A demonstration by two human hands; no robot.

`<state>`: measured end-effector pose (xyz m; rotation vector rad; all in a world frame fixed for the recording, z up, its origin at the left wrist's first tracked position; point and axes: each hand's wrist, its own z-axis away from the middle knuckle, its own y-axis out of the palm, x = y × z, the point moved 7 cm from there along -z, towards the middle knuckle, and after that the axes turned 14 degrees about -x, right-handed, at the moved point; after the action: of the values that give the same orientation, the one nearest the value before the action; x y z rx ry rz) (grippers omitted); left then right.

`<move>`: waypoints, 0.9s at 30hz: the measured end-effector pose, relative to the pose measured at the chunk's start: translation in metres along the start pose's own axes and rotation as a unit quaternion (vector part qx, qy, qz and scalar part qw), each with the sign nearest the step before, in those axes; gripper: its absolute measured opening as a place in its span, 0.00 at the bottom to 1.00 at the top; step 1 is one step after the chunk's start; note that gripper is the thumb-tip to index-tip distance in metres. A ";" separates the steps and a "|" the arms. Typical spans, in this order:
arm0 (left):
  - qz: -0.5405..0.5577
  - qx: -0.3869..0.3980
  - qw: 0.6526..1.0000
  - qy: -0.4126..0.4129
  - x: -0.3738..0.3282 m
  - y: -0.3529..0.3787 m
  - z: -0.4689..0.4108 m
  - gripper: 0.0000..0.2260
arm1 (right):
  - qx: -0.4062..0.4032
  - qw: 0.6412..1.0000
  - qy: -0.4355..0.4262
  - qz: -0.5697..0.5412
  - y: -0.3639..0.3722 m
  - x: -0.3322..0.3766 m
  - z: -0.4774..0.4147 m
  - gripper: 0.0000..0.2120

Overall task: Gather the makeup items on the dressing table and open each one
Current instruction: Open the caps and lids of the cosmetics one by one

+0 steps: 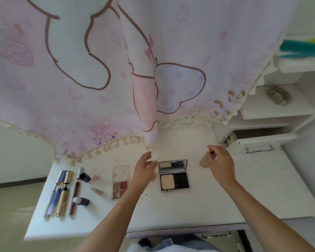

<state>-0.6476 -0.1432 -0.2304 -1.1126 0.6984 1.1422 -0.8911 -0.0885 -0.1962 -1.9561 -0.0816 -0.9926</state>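
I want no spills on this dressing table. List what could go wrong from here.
1. The left hand hovers beside the open powder compact; a careless sweep might knock its raised mirror lid.
2. The right hand covers a small beige item; it could tip.
3. The uncapped tubes lie loose and may roll.

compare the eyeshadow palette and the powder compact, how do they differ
The eyeshadow palette holds several small colour pans; the powder compact has one beige pan beside a black well. The palette's lid is pale and smudged; the compact's lid carries a mirror. The palette lies left of the left hand, the compact right of it. Both lie open on the table.
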 end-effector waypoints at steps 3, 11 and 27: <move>-0.008 -0.006 0.999 0.035 -0.011 -0.001 0.000 0.19 | 0.010 0.997 0.010 0.069 -0.004 -0.010 -0.016 0.15; -0.010 -0.044 0.998 0.046 -0.018 -0.014 0.000 0.18 | 0.160 0.962 -0.015 0.222 0.023 -0.028 -0.012 0.13; -0.067 0.213 0.957 0.183 -0.069 0.025 0.051 0.28 | 0.105 0.989 -0.049 -0.094 -0.048 0.102 -0.002 0.08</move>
<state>-0.6967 -0.1189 -0.1606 -0.9875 1.0815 0.6293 -0.8438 -0.0934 -0.0941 -1.8251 -0.4155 -0.9664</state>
